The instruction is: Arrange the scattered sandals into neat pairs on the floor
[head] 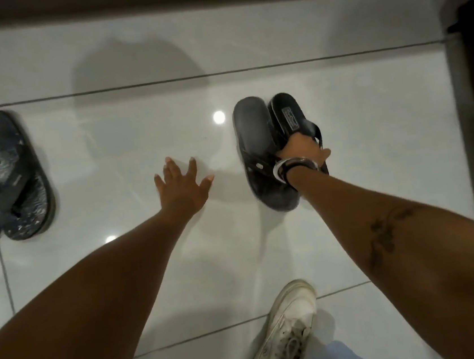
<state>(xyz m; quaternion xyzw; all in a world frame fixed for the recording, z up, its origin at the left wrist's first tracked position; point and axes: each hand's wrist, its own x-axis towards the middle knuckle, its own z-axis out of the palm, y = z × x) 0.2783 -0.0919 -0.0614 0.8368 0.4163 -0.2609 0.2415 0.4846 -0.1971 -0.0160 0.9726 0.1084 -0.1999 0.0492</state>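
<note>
A white lace-up sneaker (288,330) stands on glossy white floor tiles (134,117) as the right hand (300,151) grips two black rubber sandals (267,146); the left hand (183,185) hovers splayed wide, empty, with the dark blue patterned flip-flop pair (8,176) set far left.

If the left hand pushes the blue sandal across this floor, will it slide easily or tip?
The blue sandal lies flat on its sole, so it will probably not tip. The floor tiles look glossy, so it likely slides easily. Its thick sole suggests some stiffness.
</note>
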